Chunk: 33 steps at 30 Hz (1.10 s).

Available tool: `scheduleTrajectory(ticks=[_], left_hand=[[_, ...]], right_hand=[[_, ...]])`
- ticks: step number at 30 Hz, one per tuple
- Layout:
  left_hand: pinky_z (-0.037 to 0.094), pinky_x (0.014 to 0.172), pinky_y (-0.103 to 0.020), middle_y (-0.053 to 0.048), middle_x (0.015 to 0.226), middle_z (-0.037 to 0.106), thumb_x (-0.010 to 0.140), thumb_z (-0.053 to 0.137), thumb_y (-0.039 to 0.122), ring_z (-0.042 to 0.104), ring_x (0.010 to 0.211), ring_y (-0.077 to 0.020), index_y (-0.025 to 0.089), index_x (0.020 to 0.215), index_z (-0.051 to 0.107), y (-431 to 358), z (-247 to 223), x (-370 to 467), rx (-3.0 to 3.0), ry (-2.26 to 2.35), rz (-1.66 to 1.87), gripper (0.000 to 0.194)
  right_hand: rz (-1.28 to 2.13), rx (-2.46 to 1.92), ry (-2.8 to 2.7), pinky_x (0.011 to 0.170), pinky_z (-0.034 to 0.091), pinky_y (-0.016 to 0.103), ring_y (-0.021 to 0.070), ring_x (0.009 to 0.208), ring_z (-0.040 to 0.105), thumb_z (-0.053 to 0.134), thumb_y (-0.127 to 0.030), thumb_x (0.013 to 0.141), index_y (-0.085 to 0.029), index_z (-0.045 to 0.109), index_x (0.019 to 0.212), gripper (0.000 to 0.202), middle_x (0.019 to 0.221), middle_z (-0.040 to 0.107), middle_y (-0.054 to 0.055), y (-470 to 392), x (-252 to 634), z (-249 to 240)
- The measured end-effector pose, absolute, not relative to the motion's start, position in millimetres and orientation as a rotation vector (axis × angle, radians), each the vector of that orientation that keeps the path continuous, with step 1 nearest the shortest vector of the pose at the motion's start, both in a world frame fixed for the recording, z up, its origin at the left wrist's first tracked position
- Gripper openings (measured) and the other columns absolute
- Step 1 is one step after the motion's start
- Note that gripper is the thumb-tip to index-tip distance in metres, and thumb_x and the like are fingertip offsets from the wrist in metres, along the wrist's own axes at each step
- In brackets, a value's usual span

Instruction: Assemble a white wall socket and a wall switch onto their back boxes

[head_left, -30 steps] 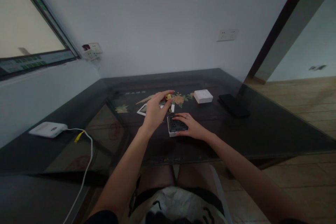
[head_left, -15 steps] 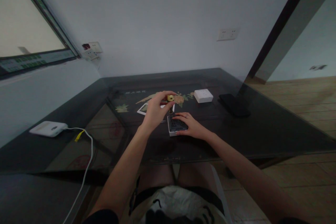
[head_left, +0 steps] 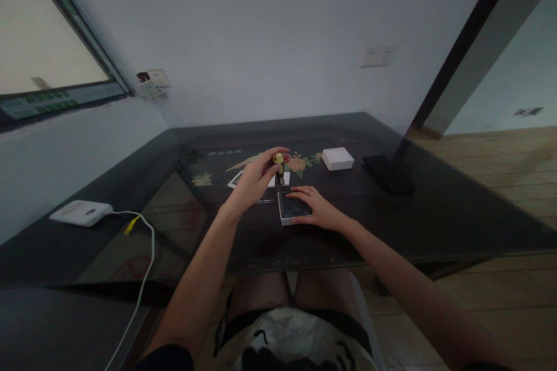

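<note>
My left hand [head_left: 255, 179] is raised above the dark glass table [head_left: 435, 214] and pinches a small tool with a yellow top and dark shaft [head_left: 279, 164], held upright just beyond a white-framed panel with a dark inside [head_left: 290, 207]. My right hand [head_left: 317, 208] lies flat on that panel's right side and presses it to the table. A white-edged card [head_left: 238, 179] lies behind my left hand, partly hidden by it.
A white box [head_left: 337, 158] and a black flat object [head_left: 389, 174] lie at the back right. At the left edge sits a white device [head_left: 80, 212] with a white cable [head_left: 143, 266] hanging off the table. Wall sockets [head_left: 378, 56] are behind.
My left hand has drawn slightly left and turned the yellow-topped tool more upright. My right hand stays on the panel.
</note>
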<state>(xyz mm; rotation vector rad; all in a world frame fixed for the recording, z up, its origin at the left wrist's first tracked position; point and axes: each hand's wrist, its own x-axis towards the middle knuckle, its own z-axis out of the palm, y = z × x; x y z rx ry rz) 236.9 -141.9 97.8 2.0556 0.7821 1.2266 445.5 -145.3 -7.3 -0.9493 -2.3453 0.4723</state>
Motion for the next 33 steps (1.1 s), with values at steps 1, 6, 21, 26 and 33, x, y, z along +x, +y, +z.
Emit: scheduleTrajectory(ticks=[1,6,21,26,33], left_hand=[[0.049,0.095,-0.033,-0.01,0.117,0.065,0.088,0.049,0.015,0.062,0.109,-0.0178,0.018,0.119,0.054,-142,98,236,2.032,0.77,1.241,0.031],[0.052,0.085,-0.028,-0.008,0.103,0.069,0.084,0.06,0.023,0.066,0.095,-0.0155,0.017,0.106,0.058,-140,90,230,1.846,0.772,1.619,0.022],[0.051,0.07,-0.025,-0.001,0.088,0.064,0.075,0.068,0.024,0.064,0.077,-0.0142,0.019,0.092,0.054,-81,12,195,1.744,1.602,1.768,0.023],[0.048,0.079,-0.028,-0.004,0.097,0.064,0.077,0.065,0.02,0.062,0.092,-0.0177,0.02,0.091,0.058,-83,6,194,1.999,1.941,1.421,0.016],[0.046,0.067,-0.026,-0.002,0.107,0.062,0.084,0.056,0.031,0.063,0.089,-0.0197,0.026,0.1,0.058,-94,5,198,2.174,2.174,0.923,0.017]], right_hand=[[0.473,-0.95,-2.348,0.108,0.032,0.047,0.0282,0.127,0.037,0.07,-0.051,0.073,-0.024,0.053,0.128,0.064,0.136,0.047,0.013,-145,446,-7],[0.492,-0.95,-2.35,0.108,0.033,0.047,0.0279,0.128,0.037,0.07,-0.051,0.073,-0.024,0.052,0.129,0.065,0.137,0.046,0.013,-145,446,-7],[0.498,-0.979,-2.356,0.107,0.032,0.047,0.0278,0.127,0.037,0.07,-0.049,0.073,-0.022,0.053,0.127,0.063,0.136,0.047,0.013,-146,446,-6],[0.493,-0.966,-2.355,0.107,0.032,0.048,0.0279,0.126,0.037,0.07,-0.05,0.073,-0.024,0.052,0.127,0.062,0.136,0.047,0.012,-146,446,-7],[0.511,-0.982,-2.363,0.109,0.03,0.045,0.0276,0.128,0.036,0.068,-0.054,0.073,-0.021,0.052,0.128,0.066,0.138,0.045,0.013,-146,446,-6]])
